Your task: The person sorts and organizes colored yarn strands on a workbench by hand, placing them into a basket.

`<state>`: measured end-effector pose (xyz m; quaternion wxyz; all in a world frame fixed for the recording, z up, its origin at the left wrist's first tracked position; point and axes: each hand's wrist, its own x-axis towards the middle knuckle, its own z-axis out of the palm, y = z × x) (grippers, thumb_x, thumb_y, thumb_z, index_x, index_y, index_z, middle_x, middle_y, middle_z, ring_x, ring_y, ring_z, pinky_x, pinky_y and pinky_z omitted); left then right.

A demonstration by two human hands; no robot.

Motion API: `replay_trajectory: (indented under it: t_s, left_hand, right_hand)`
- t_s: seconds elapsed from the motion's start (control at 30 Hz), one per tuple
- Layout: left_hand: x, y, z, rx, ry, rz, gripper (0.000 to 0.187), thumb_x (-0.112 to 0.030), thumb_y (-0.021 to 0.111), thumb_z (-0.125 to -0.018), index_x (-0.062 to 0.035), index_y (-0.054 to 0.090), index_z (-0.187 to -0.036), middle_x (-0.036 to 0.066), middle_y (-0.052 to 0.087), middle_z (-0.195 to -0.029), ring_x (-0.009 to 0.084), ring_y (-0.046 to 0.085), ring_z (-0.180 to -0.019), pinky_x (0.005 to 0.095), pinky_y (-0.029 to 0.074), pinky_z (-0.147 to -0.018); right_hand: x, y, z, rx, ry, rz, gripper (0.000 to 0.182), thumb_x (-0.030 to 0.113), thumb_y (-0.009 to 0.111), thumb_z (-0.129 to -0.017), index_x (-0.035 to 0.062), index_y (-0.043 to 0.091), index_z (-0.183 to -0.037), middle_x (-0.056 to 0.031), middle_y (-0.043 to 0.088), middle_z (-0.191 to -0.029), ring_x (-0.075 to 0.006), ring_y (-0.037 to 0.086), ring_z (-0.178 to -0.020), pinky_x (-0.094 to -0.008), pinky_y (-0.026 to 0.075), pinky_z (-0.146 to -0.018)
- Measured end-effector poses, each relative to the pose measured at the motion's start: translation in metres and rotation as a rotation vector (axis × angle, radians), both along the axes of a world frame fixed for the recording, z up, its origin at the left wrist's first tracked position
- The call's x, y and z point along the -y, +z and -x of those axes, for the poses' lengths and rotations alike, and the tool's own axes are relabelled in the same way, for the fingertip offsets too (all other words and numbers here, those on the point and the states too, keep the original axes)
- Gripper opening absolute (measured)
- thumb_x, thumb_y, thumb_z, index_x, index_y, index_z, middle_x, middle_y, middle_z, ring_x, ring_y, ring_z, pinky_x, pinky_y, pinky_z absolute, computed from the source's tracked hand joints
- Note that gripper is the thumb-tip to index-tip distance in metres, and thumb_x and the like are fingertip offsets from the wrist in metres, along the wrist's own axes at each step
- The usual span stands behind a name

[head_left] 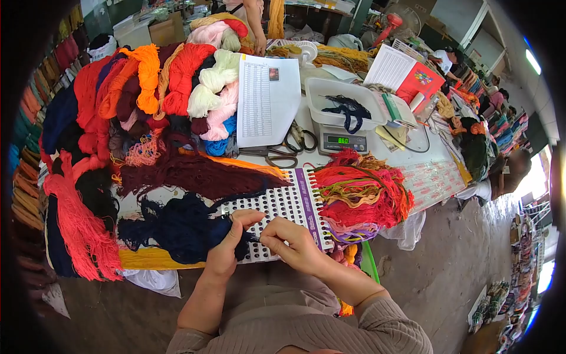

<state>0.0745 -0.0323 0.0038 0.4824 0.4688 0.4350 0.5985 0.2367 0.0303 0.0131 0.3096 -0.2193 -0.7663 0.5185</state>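
Observation:
My left hand (231, 242) is closed around one end of a dark navy yarn bundle (177, 227), which spreads leftward over the table. Just to its right, my right hand (287, 243) is pinched at loose dark strands coming from the bundle. Under and beyond both hands lies a white board with rows of holes (265, 203) and a purple strip (308, 200) along its right side. Maroon yarn (200, 171) stretches onto the board's far left part. Pink, red and green strands (359, 189) hang at the board's right edge.
Colourful skeins (138, 76) are piled at the back left. Behind the board are scissors (283, 156), a printed sheet (268, 100), and a digital scale (344, 140) bearing a white tub (318, 106) with dark yarn. Coral yarn (82, 218) hangs at the left. Other people are farther back.

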Motion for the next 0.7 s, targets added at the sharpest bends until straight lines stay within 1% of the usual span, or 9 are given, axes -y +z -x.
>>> replay_trajectory:
  t_s: [0.13, 0.27, 0.33, 0.4, 0.47, 0.57, 0.6, 0.63, 0.7]
  left_hand:
    - [-0.003, -0.005, 0.008, 0.106, -0.026, -0.126, 0.048, -0.034, 0.026, -0.098, 0.0020, 0.058, -0.103, 0.012, 0.055, -0.109, 0.0196, 0.047, -0.105, 0.0317, 0.031, -0.095]
    - [-0.001, -0.005, 0.020, 0.341, -0.023, -0.131, 0.046, -0.035, 0.033, -0.096, 0.0031, 0.059, -0.099, 0.013, 0.058, -0.102, 0.0190, 0.051, -0.094, 0.0309, 0.037, -0.086]
    - [-0.004, 0.006, 0.017, 0.332, 0.024, -0.120, 0.040, -0.032, 0.037, -0.096, 0.0020, 0.058, -0.093, 0.010, 0.059, -0.087, 0.0154, 0.053, -0.080, 0.0286, 0.041, -0.077]
    - [-0.013, 0.014, 0.013, 0.370, -0.024, -0.087, 0.039, -0.032, 0.037, -0.096, 0.0012, 0.057, -0.091, 0.009, 0.058, -0.084, 0.0139, 0.052, -0.075, 0.0274, 0.041, -0.073]
    - [-0.025, 0.014, 0.006, 0.457, -0.100, -0.025, 0.037, -0.031, 0.037, -0.096, -0.0003, 0.057, -0.089, 0.005, 0.055, -0.077, 0.0084, 0.046, -0.058, 0.0225, 0.040, -0.060]
    - [-0.043, 0.023, -0.007, 0.540, -0.191, 0.069, 0.033, -0.026, 0.038, -0.097, -0.0002, 0.058, -0.094, 0.001, 0.052, -0.072, 0.0038, 0.036, -0.049, 0.0172, 0.032, -0.050]
    - [-0.049, 0.024, -0.009, 0.520, -0.217, 0.081, 0.033, -0.026, 0.038, -0.097, -0.0003, 0.059, -0.096, 0.001, 0.051, -0.071, 0.0035, 0.035, -0.048, 0.0167, 0.030, -0.048]
    - [-0.056, 0.024, -0.011, 0.500, -0.243, 0.095, 0.033, -0.026, 0.038, -0.097, -0.0003, 0.059, -0.097, 0.000, 0.051, -0.071, 0.0032, 0.035, -0.048, 0.0162, 0.029, -0.047]
    - [-0.069, 0.024, -0.015, 0.438, -0.211, 0.117, 0.033, -0.026, 0.038, -0.097, -0.0003, 0.059, -0.099, -0.001, 0.048, -0.069, 0.0022, 0.033, -0.048, 0.0160, 0.027, -0.047]
  right_hand:
    - [-0.019, 0.003, -0.011, 0.051, 0.016, 0.141, 0.013, 0.004, 0.049, -0.090, 0.0000, 0.057, -0.100, -0.0079, 0.056, -0.089, -0.0130, 0.062, -0.069, -0.0230, 0.047, -0.061]
    - [-0.114, -0.004, -0.056, -0.042, -0.496, 0.001, 0.018, 0.014, 0.048, -0.092, 0.0032, 0.055, -0.104, -0.0054, 0.059, -0.095, -0.0113, 0.061, -0.062, -0.0196, 0.042, -0.051]
    - [-0.173, -0.010, -0.081, -0.107, -0.741, -0.026, 0.020, 0.007, 0.049, -0.088, 0.0009, 0.050, -0.107, -0.0097, 0.059, -0.102, -0.0119, 0.060, -0.061, -0.0237, 0.045, -0.053]
    - [-0.218, -0.028, -0.098, -0.092, -0.751, -0.064, 0.028, 0.006, 0.050, -0.087, 0.0011, 0.043, -0.113, -0.0138, 0.058, -0.108, -0.0154, 0.062, -0.060, -0.0273, 0.048, -0.056]
    - [-0.250, -0.045, -0.101, 0.198, -0.770, -0.240, 0.038, 0.007, 0.053, -0.084, 0.0010, 0.036, -0.118, -0.0187, 0.054, -0.115, -0.0195, 0.063, -0.058, -0.0296, 0.049, -0.058]
    - [-0.274, -0.068, -0.094, 0.258, -0.763, -0.146, 0.043, 0.007, 0.054, -0.083, 0.0007, 0.034, -0.120, -0.0216, 0.052, -0.118, -0.0232, 0.064, -0.056, -0.0318, 0.049, -0.058]
    - [-0.283, -0.084, -0.093, 0.238, -0.791, -0.189, 0.038, 0.009, 0.056, -0.083, -0.0019, 0.038, -0.116, -0.0171, 0.058, -0.105, -0.0200, 0.062, -0.052, -0.0297, 0.048, -0.054]
    - [-0.273, -0.074, -0.085, 0.230, -0.786, -0.188, 0.038, 0.009, 0.056, -0.083, -0.0019, 0.038, -0.116, -0.0171, 0.058, -0.105, -0.0200, 0.062, -0.052, -0.0297, 0.048, -0.054]
    - [-0.241, -0.053, -0.071, 0.132, -0.728, 0.026, 0.025, 0.009, 0.057, -0.085, -0.0016, 0.049, -0.105, -0.0108, 0.060, -0.092, -0.0131, 0.058, -0.051, -0.0239, 0.043, -0.045]
